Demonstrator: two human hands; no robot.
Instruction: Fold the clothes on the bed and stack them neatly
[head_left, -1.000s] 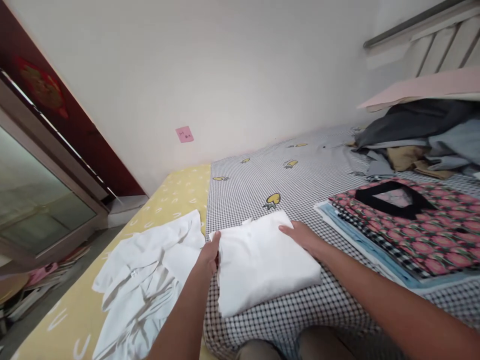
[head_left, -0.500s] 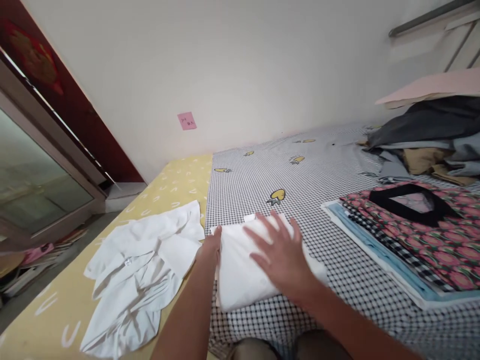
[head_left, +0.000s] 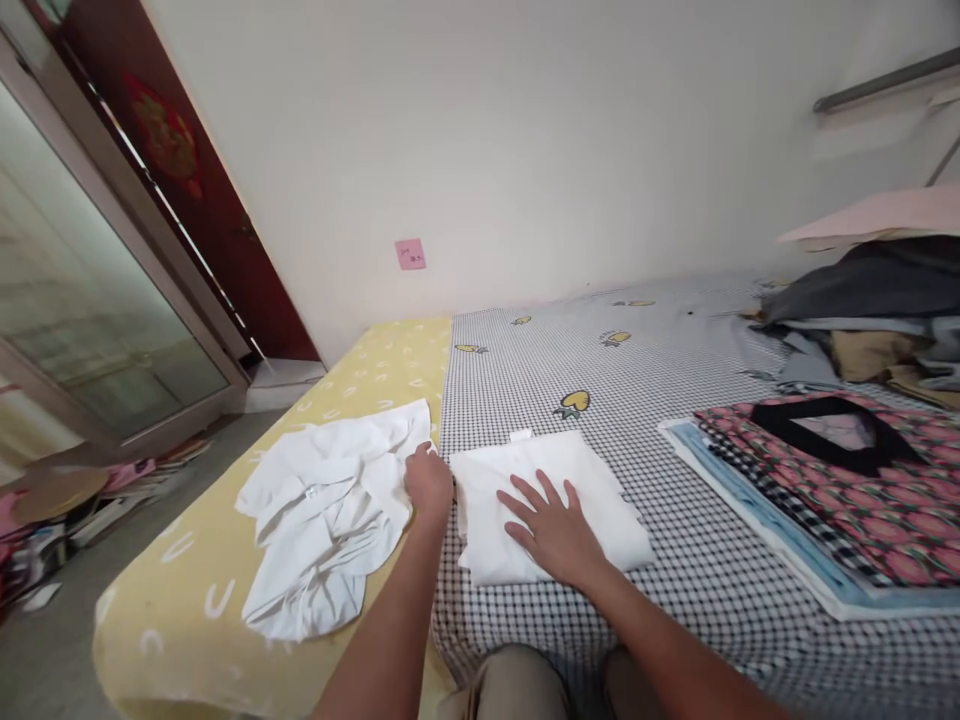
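My right hand (head_left: 556,535) lies flat with fingers spread on a folded white garment (head_left: 600,490), which rests on the checked bedsheet. A small white tab shows at its far edge. To the left, a loose, crumpled white shirt (head_left: 330,510) lies over the yellow cloth. My left hand (head_left: 430,482) is at this shirt's right edge, its fingers curled and closed on the fabric; the fingertips are partly hidden.
A stack of folded clothes topped by a pink floral garment with a black neckline (head_left: 840,470) sits on the right. Behind it is a pile of dark and tan clothes (head_left: 877,300). The yellow cloth (head_left: 157,620) ends at the bed's left edge.
My left hand has left the folded garment's left edge and shifted to the crumpled shirt. My right hand has settled flat on the folded garment, which looks smoother. The view has swung left.
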